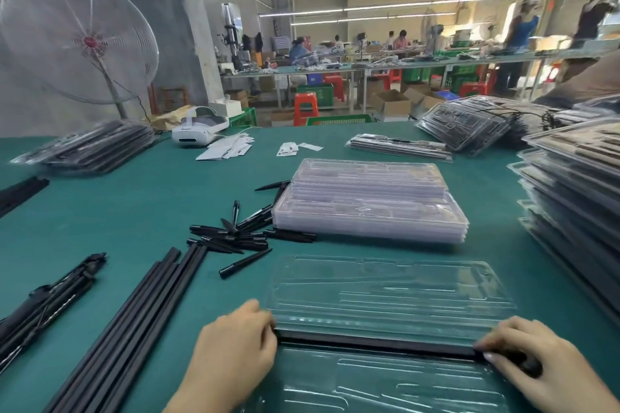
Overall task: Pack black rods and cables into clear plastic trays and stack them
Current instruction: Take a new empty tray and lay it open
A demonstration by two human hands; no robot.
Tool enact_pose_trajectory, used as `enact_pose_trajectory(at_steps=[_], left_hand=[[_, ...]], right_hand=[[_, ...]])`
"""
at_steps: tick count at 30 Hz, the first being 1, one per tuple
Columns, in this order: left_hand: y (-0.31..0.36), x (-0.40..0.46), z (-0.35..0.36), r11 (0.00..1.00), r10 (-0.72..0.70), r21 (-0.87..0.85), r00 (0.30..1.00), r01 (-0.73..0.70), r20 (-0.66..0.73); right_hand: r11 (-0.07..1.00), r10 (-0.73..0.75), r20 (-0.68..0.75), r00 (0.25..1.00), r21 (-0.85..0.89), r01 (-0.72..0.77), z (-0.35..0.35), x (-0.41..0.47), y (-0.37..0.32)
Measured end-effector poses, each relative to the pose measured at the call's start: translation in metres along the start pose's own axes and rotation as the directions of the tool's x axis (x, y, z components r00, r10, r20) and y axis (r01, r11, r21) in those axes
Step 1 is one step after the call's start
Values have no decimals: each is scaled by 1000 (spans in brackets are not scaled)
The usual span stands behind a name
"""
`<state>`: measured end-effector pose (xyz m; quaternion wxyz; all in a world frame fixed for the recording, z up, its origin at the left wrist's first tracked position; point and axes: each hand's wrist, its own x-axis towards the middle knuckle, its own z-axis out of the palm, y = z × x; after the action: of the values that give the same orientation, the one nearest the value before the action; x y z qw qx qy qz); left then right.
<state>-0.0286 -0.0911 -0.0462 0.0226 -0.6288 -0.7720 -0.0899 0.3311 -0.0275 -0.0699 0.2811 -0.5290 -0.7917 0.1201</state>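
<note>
Two hands on one black rod (375, 344), one at each end. Left hand (235, 345) w/ fingers curled onto the rod's left end; right hand (533, 365) w/ fingers curled round the right end, thumb on top. Rod lies crosswise in the clear plastic tray (385, 298) opened flat on the green table (134, 204), along the fold between the tray's far half and near half.

Just left of the left hand: bundle of long black rods (134, 329) running diagonally, touching each other. Further left, black cables and folded stands (47, 298), exact make-up hard to tell. Beyond the left hand, a loose heap of short black pen-like pieces (235, 235).

Straight past the grip: stack of empty clear trays (369, 201), top ones shifted off the lower ones. Right of the right hand, tall stack of packed trays (577, 211) at the table edge. Far side: more packed piles (469, 124), bagged rods (94, 147) far left, white headset (198, 129), paper slips (231, 146). Big fan (80, 37) behind; people at benches, blurred.
</note>
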Motion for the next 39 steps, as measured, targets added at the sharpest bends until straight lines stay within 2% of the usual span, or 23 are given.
enact_pose_trajectory(at_steps=[3, 5, 8, 10, 12, 14, 16, 19, 21, 24, 26, 28, 30, 32, 34, 39], left_hand=[[-24, 39, 4, 988, -78, -141, 985, 56, -155], [-39, 70, 12, 997, -73, -42, 984, 67, -162], [-56, 104, 25, 970, -87, 221, 992, 105, -86], [-63, 113, 30, 960, -105, 256, 994, 111, -40], [-65, 115, 32, 983, -83, 157, 994, 92, -68], [-62, 113, 26, 991, -52, -129, 985, 31, -166], [-46, 105, 9, 926, -35, -369, 956, -78, -290], [-3, 84, -25, 813, 148, -493, 929, -309, -339], [29, 67, -41, 709, 301, -581, 916, -400, -265], [74, 44, -50, 586, 432, -711, 892, -388, -131], [102, 34, -43, 601, 565, -629, 819, -493, -101], [130, 26, -32, 618, 692, -477, 721, -625, -48], [155, 21, -26, 610, 764, -354, 645, -709, 25], [180, 16, -25, 566, 812, -302, 583, -767, 42], [199, 11, -22, 543, 829, -328, 555, -773, 63], [205, 2, 9, 647, 762, -326, 595, -689, 256]], right_hand=[[998, -65, -53, 996, 6, 66, 3, -1, -1], [996, -91, -58, 994, 21, 92, 2, -3, -2], [994, -76, -67, 995, 76, 81, 3, -5, -2], [986, -38, -66, 997, 157, 48, 3, -6, -2], [970, 17, -41, 999, 244, -6, 3, -6, -2], [954, 53, -9, 999, 295, -48, 4, -6, -2], [940, 64, -3, 998, 336, -59, 4, -5, -5], [930, 94, -8, 996, 357, -85, 4, -4, -5], [933, 106, -17, 994, 347, -93, 4, -4, -4], [935, 116, -19, 993, 340, -103, 3, -4, -4], [939, 119, -20, 993, 328, -106, 3, -5, -5], [947, 121, -12, 993, 300, -112, 4, -5, -5], [948, 126, -4, 992, 294, -119, 4, -5, -5], [943, 127, -6, 992, 312, -119, 3, -5, -5], [940, 122, -5, 993, 323, -114, 2, -5, -5], [902, 150, -29, 988, 414, -125, 0, -6, -2]])
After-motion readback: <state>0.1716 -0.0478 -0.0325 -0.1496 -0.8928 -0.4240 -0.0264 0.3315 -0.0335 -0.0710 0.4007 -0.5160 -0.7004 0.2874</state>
